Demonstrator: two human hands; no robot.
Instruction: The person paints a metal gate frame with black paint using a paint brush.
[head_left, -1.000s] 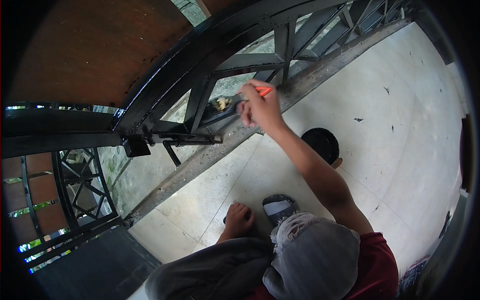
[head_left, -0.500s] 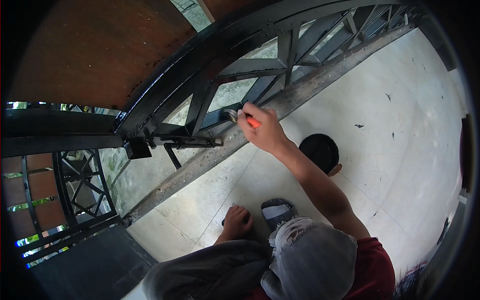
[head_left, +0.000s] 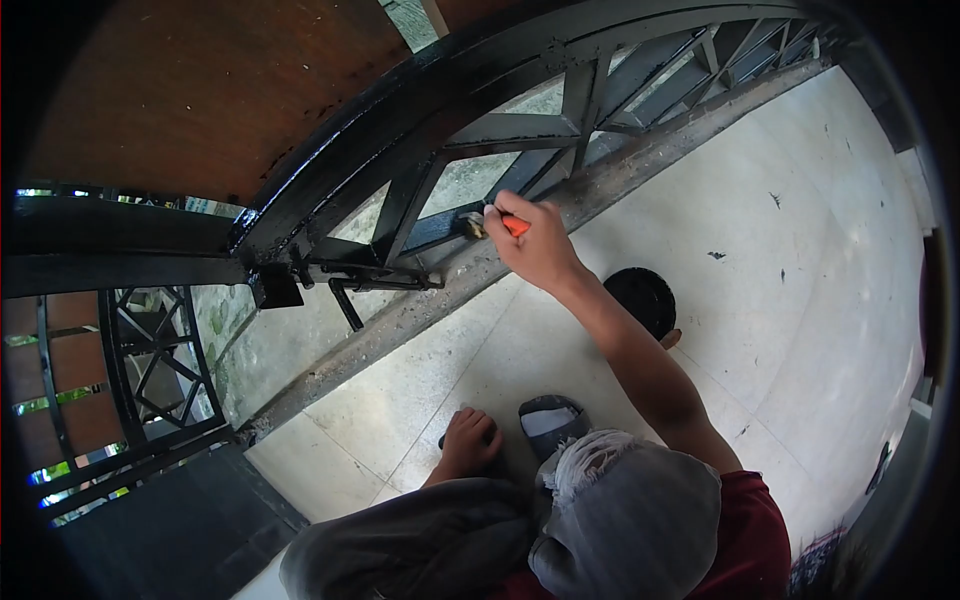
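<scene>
Right hand (head_left: 535, 245) gripping the orange handle of a paintbrush (head_left: 492, 224), fingers closed around it, bristles touching a lower bar of the black metal gate (head_left: 470, 90). A black paint container (head_left: 643, 298) sits on the tiled floor (head_left: 800, 260) beside the forearm. Left hand out of view.

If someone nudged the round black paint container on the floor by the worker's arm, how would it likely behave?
The paint container looks low and wide and sits flat on the tiled floor, so it would probably slide rather than tip. Its open top suggests liquid that might slosh if pushed fast. The right hand holds a brush at the gate, so nothing steadies it.
</scene>
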